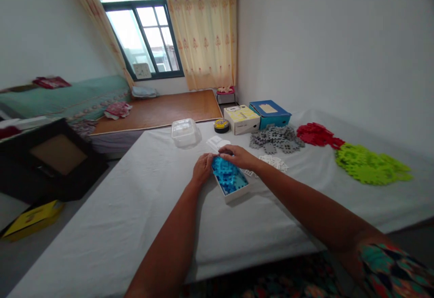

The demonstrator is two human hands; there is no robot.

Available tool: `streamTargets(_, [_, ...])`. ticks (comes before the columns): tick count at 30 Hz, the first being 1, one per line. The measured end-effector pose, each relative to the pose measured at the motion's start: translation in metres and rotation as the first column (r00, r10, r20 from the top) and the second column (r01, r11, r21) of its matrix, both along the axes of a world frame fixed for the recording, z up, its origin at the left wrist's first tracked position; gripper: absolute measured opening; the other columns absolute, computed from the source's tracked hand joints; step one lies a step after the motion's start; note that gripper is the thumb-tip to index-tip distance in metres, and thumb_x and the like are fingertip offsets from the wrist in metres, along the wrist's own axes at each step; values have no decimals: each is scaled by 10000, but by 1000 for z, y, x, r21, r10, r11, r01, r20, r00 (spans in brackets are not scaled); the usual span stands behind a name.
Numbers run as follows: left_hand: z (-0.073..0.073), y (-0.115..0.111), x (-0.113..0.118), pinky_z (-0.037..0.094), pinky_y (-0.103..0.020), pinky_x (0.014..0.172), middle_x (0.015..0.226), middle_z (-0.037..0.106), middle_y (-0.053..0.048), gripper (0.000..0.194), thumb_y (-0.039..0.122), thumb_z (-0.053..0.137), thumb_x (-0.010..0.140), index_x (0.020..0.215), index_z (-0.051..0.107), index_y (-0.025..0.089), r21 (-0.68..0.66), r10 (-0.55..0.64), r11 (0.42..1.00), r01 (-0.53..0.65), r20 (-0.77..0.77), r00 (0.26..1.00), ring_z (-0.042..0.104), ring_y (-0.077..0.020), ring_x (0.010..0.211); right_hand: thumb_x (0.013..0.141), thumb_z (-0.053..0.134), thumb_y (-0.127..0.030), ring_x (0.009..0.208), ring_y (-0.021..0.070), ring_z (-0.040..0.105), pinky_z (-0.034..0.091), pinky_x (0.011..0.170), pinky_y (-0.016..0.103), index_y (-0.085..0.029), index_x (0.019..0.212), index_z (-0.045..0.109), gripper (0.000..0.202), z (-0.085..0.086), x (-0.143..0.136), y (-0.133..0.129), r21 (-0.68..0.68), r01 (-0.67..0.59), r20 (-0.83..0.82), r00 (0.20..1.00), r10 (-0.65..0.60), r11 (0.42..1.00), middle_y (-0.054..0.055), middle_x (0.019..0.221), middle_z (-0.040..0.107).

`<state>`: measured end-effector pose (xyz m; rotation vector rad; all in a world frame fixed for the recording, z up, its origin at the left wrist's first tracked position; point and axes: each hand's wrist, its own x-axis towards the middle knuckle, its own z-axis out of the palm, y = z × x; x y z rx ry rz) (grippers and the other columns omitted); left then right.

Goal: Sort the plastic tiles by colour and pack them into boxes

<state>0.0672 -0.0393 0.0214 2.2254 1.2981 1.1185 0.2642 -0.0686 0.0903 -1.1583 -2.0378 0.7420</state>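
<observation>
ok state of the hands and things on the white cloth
White box, open, holding blue pieces
Left hand, at box's far corner
Right hand, over box's far end
Grey pieces, heaped
Red pieces, heaped
Lime pieces, heaped
White pieces, loosely spread
Blue carton, looks shut
Yellow-white carton, looks shut
Clear container, lid unclear

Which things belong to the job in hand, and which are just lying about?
Likely in use: left hand, right hand, white rectangular box, blue plastic pieces inside it; perhaps also grey plastic pile, red plastic pile, lime-green plastic pile.

Apparently lying about: clear plastic tub, round yellow-and-black container, yellow-and-white cardboard box, blue cardboard box.
</observation>
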Motion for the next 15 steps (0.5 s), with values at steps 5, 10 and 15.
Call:
streamTargets(5, [1,-2,0,454,-374,993,1064,690,-65,482,371,257,1004,1035,714,224,8,-10,1000,10,9,1000,606,-202,1054,927,456,-216,1108,231,600,436,984,412,-162,1192,640,327,0,0,4,141,97,111,987,-113,985,111,1192,671])
streamTargets(10, [2,-6,10,425,-431,1026,1143,647,-87,304,218,449,912,1090,695,205,155,198,968,-196,4,980,532,-249,1114,868,610,-409,1177,274,538,390,1020,465,-243,1156,671,338,-8,-3,-33,240,-111,195,979,65,964,79,1221,660])
streamTargets(15, [1,-6,15,424,-419,1032,1149,639,-94,354,102,458,846,1098,691,191,142,219,965,-220,24,976,532,-248,1113,760,723,-343,1251,306,471,380,1036,495,-237,1272,603,536,-21,-8,-54,272,-224,291,946,142,936,105,1337,583])
